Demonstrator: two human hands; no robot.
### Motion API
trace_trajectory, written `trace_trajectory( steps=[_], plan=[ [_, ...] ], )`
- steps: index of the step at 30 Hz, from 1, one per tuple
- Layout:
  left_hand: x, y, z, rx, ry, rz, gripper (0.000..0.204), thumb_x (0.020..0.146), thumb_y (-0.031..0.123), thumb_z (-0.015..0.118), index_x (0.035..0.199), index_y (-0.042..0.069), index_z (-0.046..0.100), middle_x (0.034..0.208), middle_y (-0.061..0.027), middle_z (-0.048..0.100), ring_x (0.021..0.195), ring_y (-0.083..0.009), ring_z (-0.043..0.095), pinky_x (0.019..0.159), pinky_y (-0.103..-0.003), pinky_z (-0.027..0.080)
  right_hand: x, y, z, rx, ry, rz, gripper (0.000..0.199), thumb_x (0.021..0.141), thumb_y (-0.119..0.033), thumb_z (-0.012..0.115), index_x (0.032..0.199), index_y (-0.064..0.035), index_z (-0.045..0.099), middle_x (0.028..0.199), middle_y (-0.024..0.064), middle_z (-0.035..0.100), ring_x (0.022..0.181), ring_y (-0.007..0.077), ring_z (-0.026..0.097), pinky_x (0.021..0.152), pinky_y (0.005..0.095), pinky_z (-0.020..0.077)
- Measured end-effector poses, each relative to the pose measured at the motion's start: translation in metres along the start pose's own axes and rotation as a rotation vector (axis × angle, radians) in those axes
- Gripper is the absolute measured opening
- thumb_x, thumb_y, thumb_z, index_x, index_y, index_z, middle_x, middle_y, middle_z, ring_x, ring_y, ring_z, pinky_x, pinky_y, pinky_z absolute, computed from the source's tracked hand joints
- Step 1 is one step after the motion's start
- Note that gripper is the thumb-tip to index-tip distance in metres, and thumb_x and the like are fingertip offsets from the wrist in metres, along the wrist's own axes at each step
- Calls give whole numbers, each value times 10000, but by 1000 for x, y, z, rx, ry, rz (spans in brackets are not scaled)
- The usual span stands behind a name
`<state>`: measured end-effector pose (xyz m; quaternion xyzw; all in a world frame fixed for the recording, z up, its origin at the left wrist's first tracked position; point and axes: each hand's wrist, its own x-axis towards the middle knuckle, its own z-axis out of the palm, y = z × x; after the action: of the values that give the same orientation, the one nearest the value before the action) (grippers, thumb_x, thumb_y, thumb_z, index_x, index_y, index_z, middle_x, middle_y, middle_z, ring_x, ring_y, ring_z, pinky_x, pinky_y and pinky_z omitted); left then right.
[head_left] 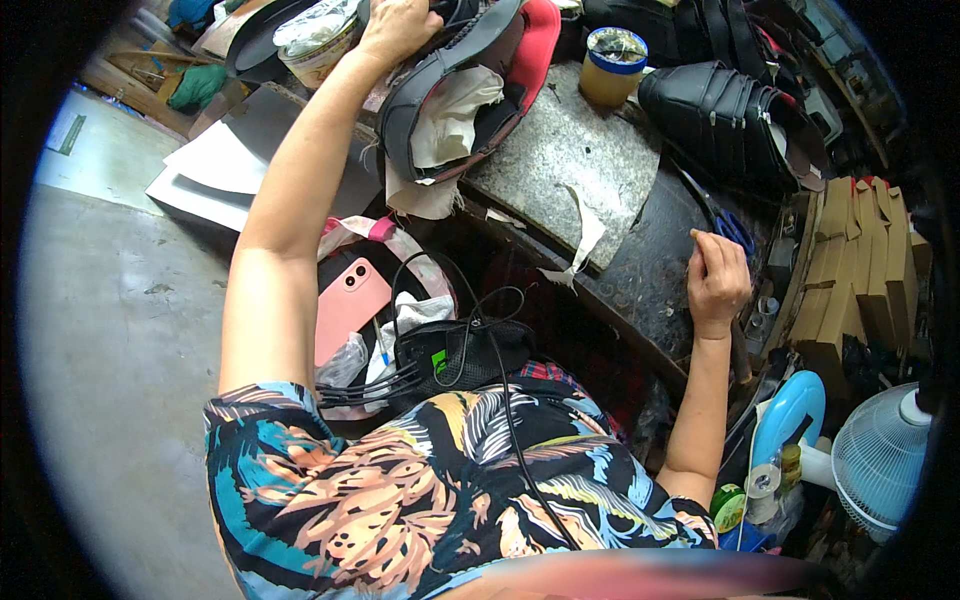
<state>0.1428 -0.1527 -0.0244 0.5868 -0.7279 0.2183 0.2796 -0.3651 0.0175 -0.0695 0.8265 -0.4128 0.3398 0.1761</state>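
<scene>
At the top edge, my left hand (400, 28) is closed, its fingers curled beside dark material; what they grip is hidden. Just right of it lies a curved black and red padded piece (535, 55) that looks like a shoe upper, with crumpled off-white cloth (458, 118) inside. My right hand (718, 280) is over the dark bench, fingers bent in and tips together; anything between them is too small to make out. Beside it lie blue-handled scissors (735, 232). Left of it, a torn white strip (588, 235) hangs over the edge of a grey stone slab (535, 165).
A blue-rimmed jar (614, 66) stands on the slab, with stacked black strapped pieces (708, 115) to its right. A foil-topped tub (318, 40) is at upper left. A pink phone (352, 305) lies near my lap. Folded cardboard (850, 265) and a fan (885, 455) stand right.
</scene>
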Motion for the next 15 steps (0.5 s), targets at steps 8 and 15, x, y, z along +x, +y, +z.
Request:
trace_trajectory(
  steps=[8,15],
  plan=[
    [16,-8,-3,-391,-54,97,222,917,179,582,1042,7,646,970,-216,655,973,-361,623,872,-435,484,-1,1,1,2,6,-7,211,799,-11,681,996,-81,711,932,75,692,863,262,663,783,367,543],
    [-47,99,-126,-156,-426,-150,402,918,388,611,1079,23,663,997,-198,683,915,-330,673,840,-413,521,13,-18,-2,157,-117,10,257,836,-85,696,1093,-78,703,1050,101,694,992,291,646,874,385,525]
  ],
)
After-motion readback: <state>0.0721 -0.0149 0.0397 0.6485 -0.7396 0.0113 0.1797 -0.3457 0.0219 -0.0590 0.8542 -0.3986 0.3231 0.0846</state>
